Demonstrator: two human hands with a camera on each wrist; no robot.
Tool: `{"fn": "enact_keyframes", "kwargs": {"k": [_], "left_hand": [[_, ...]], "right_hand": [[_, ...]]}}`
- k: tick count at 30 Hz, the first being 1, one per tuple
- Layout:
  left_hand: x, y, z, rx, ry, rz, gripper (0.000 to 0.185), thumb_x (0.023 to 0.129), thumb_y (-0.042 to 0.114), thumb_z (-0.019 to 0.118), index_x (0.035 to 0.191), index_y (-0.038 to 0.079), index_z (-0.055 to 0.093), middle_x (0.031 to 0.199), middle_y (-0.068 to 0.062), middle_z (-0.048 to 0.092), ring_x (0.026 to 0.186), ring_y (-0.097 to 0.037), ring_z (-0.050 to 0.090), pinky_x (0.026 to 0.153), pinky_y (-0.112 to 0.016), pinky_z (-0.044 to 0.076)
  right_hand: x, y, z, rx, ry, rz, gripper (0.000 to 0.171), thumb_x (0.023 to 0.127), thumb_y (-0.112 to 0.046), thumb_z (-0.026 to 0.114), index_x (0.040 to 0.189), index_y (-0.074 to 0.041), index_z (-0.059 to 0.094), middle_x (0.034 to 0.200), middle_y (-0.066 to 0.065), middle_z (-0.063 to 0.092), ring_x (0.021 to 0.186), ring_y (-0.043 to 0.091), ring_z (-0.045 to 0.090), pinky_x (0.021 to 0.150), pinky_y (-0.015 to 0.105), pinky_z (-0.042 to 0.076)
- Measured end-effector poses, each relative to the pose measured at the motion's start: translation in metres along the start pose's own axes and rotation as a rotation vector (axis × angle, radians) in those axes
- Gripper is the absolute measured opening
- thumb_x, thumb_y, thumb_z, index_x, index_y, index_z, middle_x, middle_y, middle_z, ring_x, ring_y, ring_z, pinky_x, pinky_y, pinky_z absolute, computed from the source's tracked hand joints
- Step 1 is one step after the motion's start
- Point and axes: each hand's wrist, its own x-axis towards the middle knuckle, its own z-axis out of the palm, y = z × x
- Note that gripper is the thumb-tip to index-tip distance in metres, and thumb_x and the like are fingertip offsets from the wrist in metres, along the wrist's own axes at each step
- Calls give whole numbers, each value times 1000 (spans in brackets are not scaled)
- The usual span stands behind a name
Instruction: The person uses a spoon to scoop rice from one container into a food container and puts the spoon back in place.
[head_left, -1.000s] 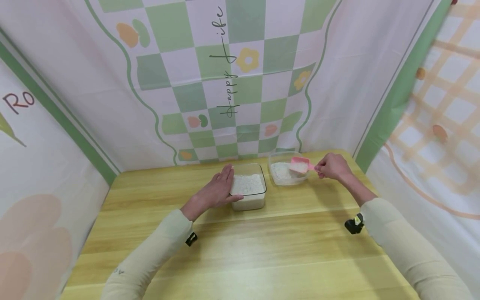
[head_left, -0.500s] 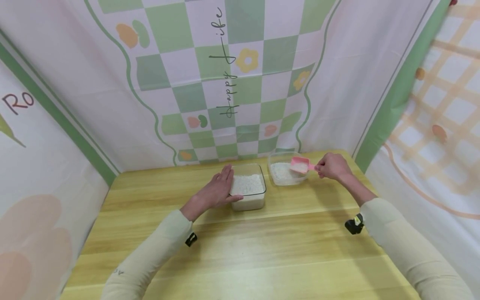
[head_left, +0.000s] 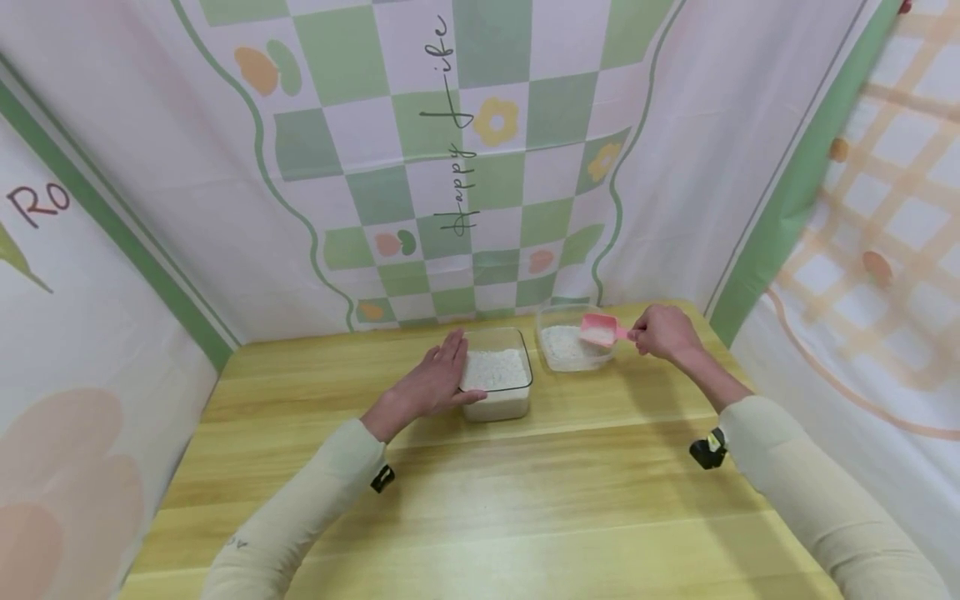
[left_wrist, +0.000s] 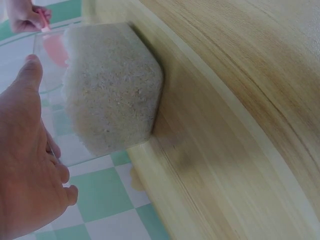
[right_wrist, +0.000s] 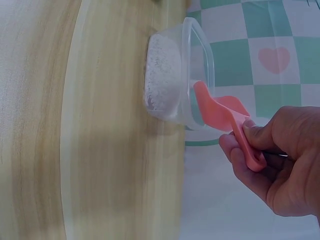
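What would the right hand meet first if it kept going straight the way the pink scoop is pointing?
Most likely the white grains in the round clear container. The right hand holds the pink scoop by its handle, bowl over that container's right rim and pointing left. Depth is unclear, so it could meet the rim first.

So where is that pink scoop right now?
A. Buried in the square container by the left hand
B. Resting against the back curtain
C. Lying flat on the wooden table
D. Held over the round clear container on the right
D: the right hand pinches the handle of the pink scoop, whose bowl carries white grains above the round clear container, apart from the square container that the left hand touches.
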Motion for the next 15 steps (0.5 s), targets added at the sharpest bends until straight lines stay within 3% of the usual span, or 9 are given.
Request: {"fn": "enact_keyframes", "kwargs": {"k": [15], "left_hand": [[0, 2, -2, -3, -2, -2, 102, 97, 68, 38, 157, -8, 7, 166, -24, 0, 156, -30, 0, 125, -47, 20]], "right_hand": [[-3, -5, 3, -25, 15, -13, 21, 94, -9, 63, 102, 8, 74, 72, 11, 73, 58, 18, 61, 48, 25, 44]]}}
